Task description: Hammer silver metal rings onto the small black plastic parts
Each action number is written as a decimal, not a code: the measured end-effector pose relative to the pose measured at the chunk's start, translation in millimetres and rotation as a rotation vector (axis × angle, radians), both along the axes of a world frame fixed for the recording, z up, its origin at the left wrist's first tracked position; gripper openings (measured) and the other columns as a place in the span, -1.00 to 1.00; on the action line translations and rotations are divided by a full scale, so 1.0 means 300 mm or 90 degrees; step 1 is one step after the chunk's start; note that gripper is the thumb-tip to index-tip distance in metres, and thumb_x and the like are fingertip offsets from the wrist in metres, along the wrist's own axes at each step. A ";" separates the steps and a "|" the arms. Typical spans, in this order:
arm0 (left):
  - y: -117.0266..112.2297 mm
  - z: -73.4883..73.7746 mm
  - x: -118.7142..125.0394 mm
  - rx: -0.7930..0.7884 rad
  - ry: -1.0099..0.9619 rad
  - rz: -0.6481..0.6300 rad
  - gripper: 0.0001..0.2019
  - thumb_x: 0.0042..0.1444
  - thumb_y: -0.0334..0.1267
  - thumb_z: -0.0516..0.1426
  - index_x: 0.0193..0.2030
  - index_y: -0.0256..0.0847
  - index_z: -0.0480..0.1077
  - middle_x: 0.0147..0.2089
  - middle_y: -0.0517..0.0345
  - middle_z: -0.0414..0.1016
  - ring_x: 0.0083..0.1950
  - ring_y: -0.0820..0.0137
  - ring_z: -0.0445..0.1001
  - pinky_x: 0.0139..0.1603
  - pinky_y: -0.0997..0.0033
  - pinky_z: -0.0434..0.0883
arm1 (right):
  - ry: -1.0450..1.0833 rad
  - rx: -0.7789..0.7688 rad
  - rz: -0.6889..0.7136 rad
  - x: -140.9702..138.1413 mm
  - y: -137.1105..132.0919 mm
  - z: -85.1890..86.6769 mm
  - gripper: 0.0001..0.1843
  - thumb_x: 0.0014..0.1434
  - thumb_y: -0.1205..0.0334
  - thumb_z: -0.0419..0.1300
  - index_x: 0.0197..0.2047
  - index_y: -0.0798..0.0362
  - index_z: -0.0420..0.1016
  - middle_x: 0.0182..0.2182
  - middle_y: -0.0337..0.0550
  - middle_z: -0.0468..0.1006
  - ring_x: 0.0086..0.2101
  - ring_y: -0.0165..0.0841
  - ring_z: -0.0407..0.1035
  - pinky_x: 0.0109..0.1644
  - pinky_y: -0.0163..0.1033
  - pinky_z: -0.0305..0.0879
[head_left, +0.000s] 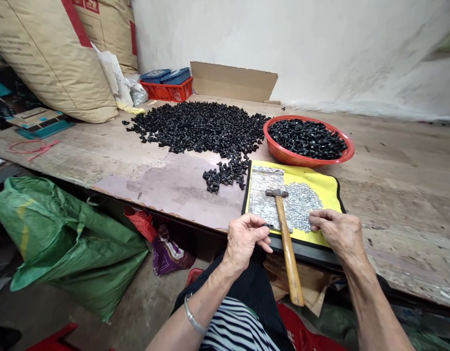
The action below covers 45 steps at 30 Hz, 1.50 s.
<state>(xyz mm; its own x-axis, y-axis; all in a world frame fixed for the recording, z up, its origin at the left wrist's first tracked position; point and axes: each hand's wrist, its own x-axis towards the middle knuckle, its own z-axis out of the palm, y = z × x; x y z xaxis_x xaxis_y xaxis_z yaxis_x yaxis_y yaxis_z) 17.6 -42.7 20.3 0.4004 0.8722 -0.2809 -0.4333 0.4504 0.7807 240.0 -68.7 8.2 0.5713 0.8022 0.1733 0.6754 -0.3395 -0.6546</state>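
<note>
Between thumb and forefinger, my left hand (pixel 247 239) pinches a small black plastic part (pixel 269 226) at the front edge of the yellow mat (pixel 329 187). My right hand (pixel 336 228) has its fingertips together at the edge of a heap of tiny silvery metal pieces (pixel 303 202); whether a piece is between them is hidden. A hammer (pixel 287 243) rests with its head on a worn metal plate (pixel 264 187), its wooden handle sticking out over the table edge between my hands.
A big pile of black parts (pixel 203 124) covers the table's middle. Beside it stands a red bowl (pixel 276 153) full of black parts. Farther back are a red basket (pixel 169 91), a cardboard strip (pixel 232 83) and large paper sacks (pixel 45 58). A green sack (pixel 67 243) stands on the floor.
</note>
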 end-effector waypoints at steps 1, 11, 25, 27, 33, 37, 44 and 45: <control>-0.001 0.001 0.001 0.003 0.004 0.003 -0.76 -0.27 -0.29 0.28 -0.45 -0.34 0.35 -0.68 0.22 0.39 -0.68 0.47 0.38 -0.70 0.51 0.40 | 0.016 0.007 -0.009 -0.017 -0.007 0.017 -0.75 -0.10 0.12 0.14 -0.50 0.12 0.53 -0.71 -0.19 0.45 -0.64 -0.37 0.33 -0.56 -0.31 0.16; -0.011 0.006 0.006 0.017 -0.005 0.040 -0.78 -0.27 -0.31 0.29 -0.46 -0.34 0.40 -0.64 0.23 0.39 -0.62 0.47 0.41 -0.64 0.49 0.46 | 0.421 0.168 0.078 -0.358 -0.080 0.108 -0.84 -0.10 0.15 0.28 -0.46 0.07 0.53 -0.35 -0.12 0.57 -0.26 -0.27 0.42 -0.12 -0.15 0.34; -0.005 -0.005 -0.012 0.006 -0.025 0.051 -0.81 -0.27 -0.29 0.29 -0.50 -0.34 0.41 -0.66 0.21 0.39 -0.64 0.48 0.38 -0.66 0.49 0.44 | 0.514 0.195 0.005 -0.414 -0.028 0.056 -0.78 -0.26 0.22 0.39 -0.45 0.09 0.58 -0.50 -0.19 0.56 -0.45 -0.35 0.41 -0.33 -0.23 0.35; -0.005 -0.007 -0.013 0.008 -0.031 0.050 -0.82 -0.26 -0.30 0.28 -0.50 -0.34 0.41 -0.66 0.20 0.40 -0.64 0.47 0.39 -0.66 0.49 0.44 | 0.596 0.192 0.000 -0.416 -0.018 0.077 -0.78 -0.33 0.27 0.41 -0.50 0.09 0.56 -0.58 -0.23 0.53 -0.56 -0.42 0.36 -0.46 -0.29 0.31; -0.003 -0.012 -0.033 0.020 -0.024 0.038 -0.84 -0.21 -0.31 0.25 -0.47 -0.34 0.42 -0.65 0.16 0.43 -0.65 0.45 0.41 -0.69 0.52 0.41 | 0.690 0.155 0.018 -0.430 -0.016 0.102 -0.81 -0.37 0.33 0.40 -0.56 0.12 0.54 -0.64 -0.23 0.50 -0.61 -0.44 0.35 -0.51 -0.33 0.29; 0.008 -0.011 -0.042 0.020 -0.014 0.025 -0.82 -0.21 -0.28 0.25 -0.46 -0.34 0.43 -0.67 0.19 0.41 -0.67 0.48 0.37 -0.71 0.51 0.40 | 0.656 0.204 -0.009 -0.444 -0.013 0.084 -0.82 -0.36 0.35 0.39 -0.56 0.12 0.55 -0.63 -0.22 0.51 -0.61 -0.44 0.34 -0.51 -0.32 0.29; 0.035 0.000 -0.043 0.009 0.026 0.022 -0.84 -0.23 -0.30 0.24 -0.48 -0.34 0.41 -0.68 0.21 0.39 -0.72 0.57 0.27 -0.82 0.65 0.23 | 0.618 0.193 0.001 -0.454 0.004 0.071 -0.80 -0.31 0.26 0.40 -0.52 0.12 0.54 -0.64 -0.23 0.48 -0.61 -0.42 0.33 -0.49 -0.27 0.30; 0.040 0.001 -0.042 0.007 0.017 0.025 -0.84 -0.23 -0.31 0.24 -0.48 -0.35 0.41 -0.69 0.22 0.38 -0.73 0.56 0.27 -0.82 0.64 0.23 | 0.599 0.174 0.006 -0.448 0.006 0.072 -0.77 -0.30 0.23 0.40 -0.49 0.12 0.54 -0.62 -0.23 0.49 -0.60 -0.42 0.33 -0.47 -0.26 0.30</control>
<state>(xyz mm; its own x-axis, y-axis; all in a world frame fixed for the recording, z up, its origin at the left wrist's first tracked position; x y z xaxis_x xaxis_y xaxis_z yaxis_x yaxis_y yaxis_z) 4.9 -30.8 20.4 0.3586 0.8902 -0.2811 -0.4290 0.4246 0.7973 105.7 -66.9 29.8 0.5660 0.8070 -0.1686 -0.1603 -0.0928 -0.9827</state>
